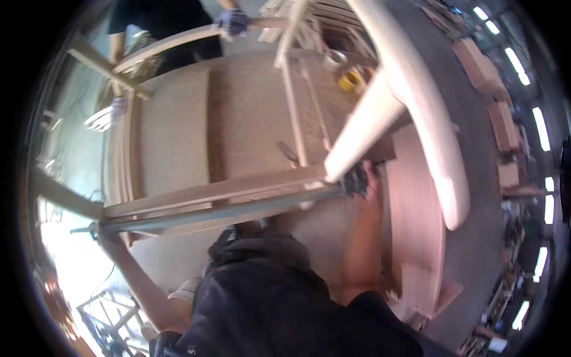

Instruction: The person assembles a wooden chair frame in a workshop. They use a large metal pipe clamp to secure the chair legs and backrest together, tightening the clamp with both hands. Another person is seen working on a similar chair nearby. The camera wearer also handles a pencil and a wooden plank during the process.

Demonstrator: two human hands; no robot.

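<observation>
A long grey-green bar clamp (238,208) lies along the near rail (196,199) of a pale wooden furniture frame. My left hand (107,233) is closed around the clamp's left end, beside the frame's left post (65,196). At the other end, my right hand (372,183) grips the clamp's dark end piece, close under a thick angled wooden leg (366,128). A curved wooden piece (425,107) joins that leg and stands nearest the camera. Motion blurs my fingers somewhat.
Across the frame, another person's gloved hand (233,21) rests on the far rail (169,44). A yellow tape roll (350,81) and a white roll (336,58) lie on the work surface. Stacked reddish boards (416,220) stand right of my arm; slats (324,15) are piled behind.
</observation>
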